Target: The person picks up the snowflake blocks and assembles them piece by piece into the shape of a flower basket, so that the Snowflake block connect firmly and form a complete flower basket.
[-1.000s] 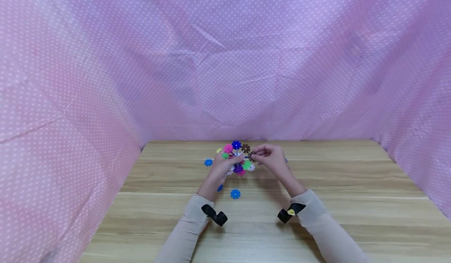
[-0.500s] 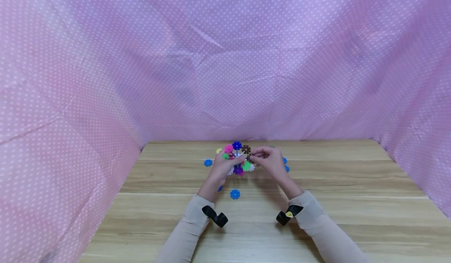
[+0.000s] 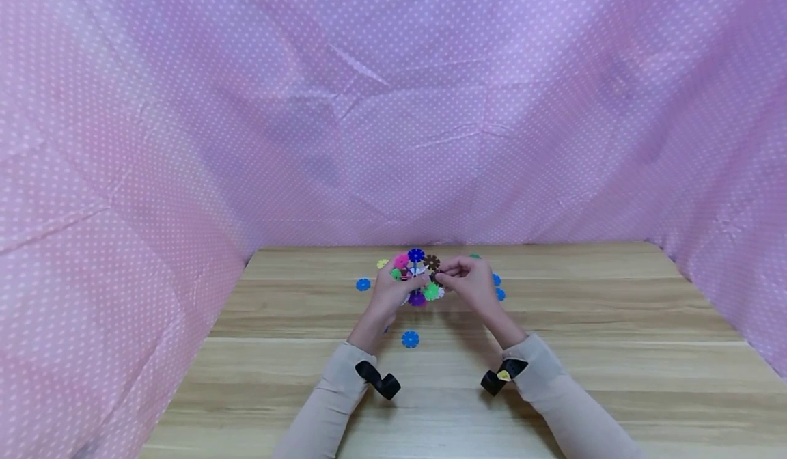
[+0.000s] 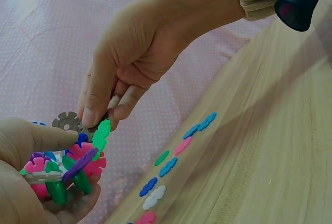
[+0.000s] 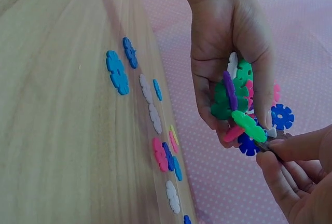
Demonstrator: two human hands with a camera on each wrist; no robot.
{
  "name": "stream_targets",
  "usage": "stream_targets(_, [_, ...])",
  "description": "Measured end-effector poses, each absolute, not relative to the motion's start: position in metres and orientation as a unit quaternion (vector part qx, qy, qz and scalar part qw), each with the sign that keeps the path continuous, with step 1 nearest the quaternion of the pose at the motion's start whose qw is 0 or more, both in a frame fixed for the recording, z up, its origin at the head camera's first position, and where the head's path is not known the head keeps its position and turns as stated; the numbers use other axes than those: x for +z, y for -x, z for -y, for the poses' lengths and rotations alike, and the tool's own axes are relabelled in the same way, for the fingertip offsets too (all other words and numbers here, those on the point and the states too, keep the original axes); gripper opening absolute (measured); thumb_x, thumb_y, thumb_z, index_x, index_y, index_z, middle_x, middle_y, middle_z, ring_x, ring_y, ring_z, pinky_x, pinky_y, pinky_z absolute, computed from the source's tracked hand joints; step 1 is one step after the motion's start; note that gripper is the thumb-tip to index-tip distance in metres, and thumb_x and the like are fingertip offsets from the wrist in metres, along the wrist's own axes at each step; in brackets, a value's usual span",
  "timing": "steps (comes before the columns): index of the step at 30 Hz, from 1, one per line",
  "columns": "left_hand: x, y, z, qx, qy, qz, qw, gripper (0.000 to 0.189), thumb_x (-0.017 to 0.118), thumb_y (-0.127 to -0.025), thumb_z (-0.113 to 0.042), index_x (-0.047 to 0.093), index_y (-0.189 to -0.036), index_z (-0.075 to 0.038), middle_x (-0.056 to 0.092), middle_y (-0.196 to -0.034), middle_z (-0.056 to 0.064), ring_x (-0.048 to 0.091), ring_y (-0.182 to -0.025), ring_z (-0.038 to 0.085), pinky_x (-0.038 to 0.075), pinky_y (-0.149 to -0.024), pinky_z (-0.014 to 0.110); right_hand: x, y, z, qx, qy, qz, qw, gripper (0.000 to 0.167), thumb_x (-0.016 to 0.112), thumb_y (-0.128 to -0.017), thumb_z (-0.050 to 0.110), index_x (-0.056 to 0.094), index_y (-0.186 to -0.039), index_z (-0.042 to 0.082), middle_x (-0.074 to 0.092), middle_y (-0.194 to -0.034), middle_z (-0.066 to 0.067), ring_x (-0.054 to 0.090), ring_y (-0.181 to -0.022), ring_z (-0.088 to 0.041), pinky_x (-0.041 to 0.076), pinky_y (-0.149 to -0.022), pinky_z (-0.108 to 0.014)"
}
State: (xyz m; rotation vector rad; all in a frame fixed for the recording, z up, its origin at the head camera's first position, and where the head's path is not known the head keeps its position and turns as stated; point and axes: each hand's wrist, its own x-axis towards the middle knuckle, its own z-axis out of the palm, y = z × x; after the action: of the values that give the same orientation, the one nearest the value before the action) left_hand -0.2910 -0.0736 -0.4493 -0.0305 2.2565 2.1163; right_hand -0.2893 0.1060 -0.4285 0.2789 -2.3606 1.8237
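My left hand (image 3: 389,289) holds a ball-like cluster of joined plastic snowflake discs, among them a purple disc (image 3: 417,298), a light green disc (image 3: 432,291) and a dark blue disc (image 3: 416,255). A brown disc (image 3: 432,262) stands at its upper right. Thumb and fingers of my right hand (image 3: 472,283) pinch another brown snowflake disc (image 5: 276,142) at the cluster's right side, beside the light green disc (image 5: 249,126). In the left wrist view the pinched disc is mostly covered by fingertips, so whether its slot is engaged cannot be told.
Loose snowflake discs lie on the wooden table (image 3: 443,404): a blue disc (image 3: 410,339) in front, another blue disc (image 3: 363,284) to the left, and several beyond the hands, such as a white disc (image 4: 154,198). A pink dotted cloth (image 3: 393,138) hangs behind the table.
My right hand has come slightly left with the brown disc, nearer to the cluster. The left hand and cluster have shifted a little to the right and down.
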Motion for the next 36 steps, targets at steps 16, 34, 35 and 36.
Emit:
stream_targets(16, [-0.4477, 0.2891, 0.0709, 0.699, 0.014, -0.714, 0.029, 0.052, 0.080, -0.089, -0.015, 0.060, -0.137, -0.016, 0.067, -0.129, 0.010, 0.064, -0.118, 0.023, 0.057, -0.098, 0.037, -0.4299, 0.2906, -0.1070, 0.597, -0.091, 0.792, 0.085, 0.009, 0.079, -0.082, -0.006, 0.073, -0.088, -0.008, 0.074, -0.080, -0.020, 0.066, -0.058, -0.014, 0.060, -0.059, -0.032])
stream_targets(34, [-0.4500, 0.2831, 0.0643, 0.687, -0.015, -0.726, 0.001, 0.046, 0.079, -0.088, -0.009, 0.063, -0.131, -0.014, 0.068, -0.125, 0.010, 0.064, -0.114, 0.023, 0.058, -0.094, 0.036, -0.4321, 0.2882, -0.1088, 0.583, -0.073, 0.806, 0.073, 0.009, 0.081, -0.080, -0.007, 0.074, -0.084, -0.004, 0.074, -0.077, -0.017, 0.066, -0.056, -0.014, 0.062, -0.065, -0.048])
stream_targets(35, [-0.4502, 0.2829, 0.0641, 0.686, -0.015, -0.728, 0.002, 0.045, 0.078, -0.089, -0.009, 0.063, -0.131, -0.014, 0.068, -0.125, 0.010, 0.064, -0.114, 0.022, 0.058, -0.094, 0.036, -0.4327, 0.2884, -0.1091, 0.587, -0.070, 0.803, 0.069, 0.009, 0.081, -0.080, -0.006, 0.074, -0.085, -0.004, 0.075, -0.078, -0.017, 0.067, -0.057, -0.015, 0.061, -0.066, -0.050])
stream_targets(36, [-0.4505, 0.2828, 0.0640, 0.685, -0.014, -0.728, 0.002, 0.045, 0.078, -0.089, -0.008, 0.063, -0.130, -0.014, 0.068, -0.124, 0.010, 0.064, -0.114, 0.022, 0.058, -0.094, 0.036, -0.4337, 0.2889, -0.1098, 0.589, -0.071, 0.803, 0.065, 0.009, 0.081, -0.080, -0.006, 0.074, -0.086, -0.005, 0.075, -0.079, -0.018, 0.068, -0.058, -0.016, 0.062, -0.067, -0.050])
